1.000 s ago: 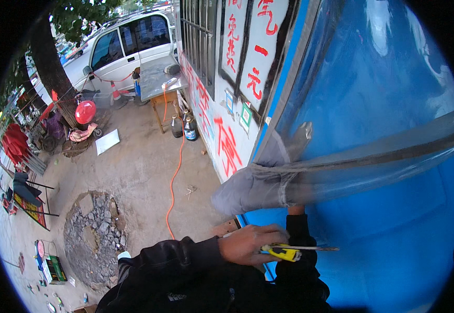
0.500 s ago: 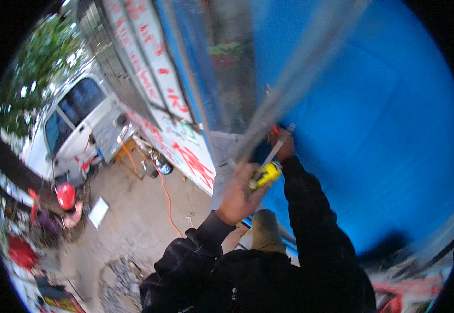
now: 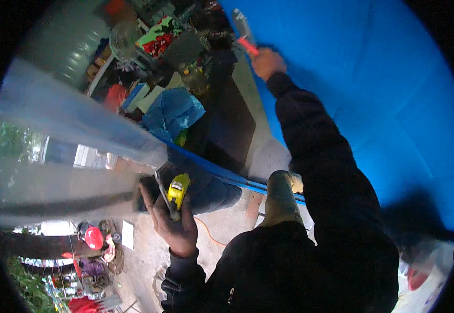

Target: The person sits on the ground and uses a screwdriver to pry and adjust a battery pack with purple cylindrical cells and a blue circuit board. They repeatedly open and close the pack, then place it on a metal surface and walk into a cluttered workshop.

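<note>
My left hand is closed around a yellow tape measure and a slim metal rod-like tool. Its fingers are at the end of a dark bar along a blurred greyish, see-through panel; I cannot tell whether they touch. Farther up, my right arm stretches along a large blue panel. My right hand grips a red-handled tool whose metal head points up and away; its exact kind is blurred.
Past the opening is a cluttered room with a fan, a blue plastic bag and boxes. A blue sill crosses below it. Outside at lower left are a tree trunk, a red helmet and an orange cord.
My hands, close together before, are now apart: the right has reached up and away, the left has moved left and lower. The view has swung, showing the room inside.
</note>
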{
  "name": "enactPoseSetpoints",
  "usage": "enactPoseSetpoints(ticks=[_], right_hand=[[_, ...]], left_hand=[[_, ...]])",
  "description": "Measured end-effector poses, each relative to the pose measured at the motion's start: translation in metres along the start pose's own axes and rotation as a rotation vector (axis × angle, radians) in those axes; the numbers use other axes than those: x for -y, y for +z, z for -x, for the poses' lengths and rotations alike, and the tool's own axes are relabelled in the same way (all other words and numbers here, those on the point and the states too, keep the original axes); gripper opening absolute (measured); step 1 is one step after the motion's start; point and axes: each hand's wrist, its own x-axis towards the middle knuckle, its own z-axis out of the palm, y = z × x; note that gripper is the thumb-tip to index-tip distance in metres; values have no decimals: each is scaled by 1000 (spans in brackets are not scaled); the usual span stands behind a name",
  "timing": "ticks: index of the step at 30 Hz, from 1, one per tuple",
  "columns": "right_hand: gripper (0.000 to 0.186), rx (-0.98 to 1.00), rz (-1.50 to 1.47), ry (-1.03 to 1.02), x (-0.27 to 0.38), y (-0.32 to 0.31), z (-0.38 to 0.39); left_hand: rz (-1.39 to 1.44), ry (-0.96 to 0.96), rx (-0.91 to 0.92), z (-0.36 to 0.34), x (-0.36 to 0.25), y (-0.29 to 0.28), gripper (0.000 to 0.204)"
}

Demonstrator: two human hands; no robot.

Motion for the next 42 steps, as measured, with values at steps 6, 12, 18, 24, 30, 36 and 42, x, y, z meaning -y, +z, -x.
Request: enactPoseSetpoints(ticks=[6,12,18,24,30,36,42], right_hand=[[32,-361,108,-462,-124,31,-127],[27,-313,-165,-616,-197,-26,-188],[32,-210,-86,-256,-243,-79,-219],[30,-341,627,-546,-293,-107,-259],[26,-382,765,-457,-317,-132,-277],[25,-198,748,-248,-417,-180,-309],[27,39,1193,-73,-438,-223,-327]], left_hand=[[-207,-137,-9,20,8,32,46],[-475,-272,311,19,-25,56,56],[-443,-503,363,-36,-77,110,74],[187,-1245,169,-106,-92,172,33],[665,-1349,-143,-174,-62,224,22],[846,-1462,-213,-216,-19,257,34],[917,-1361,-250,-229,66,306,36]])
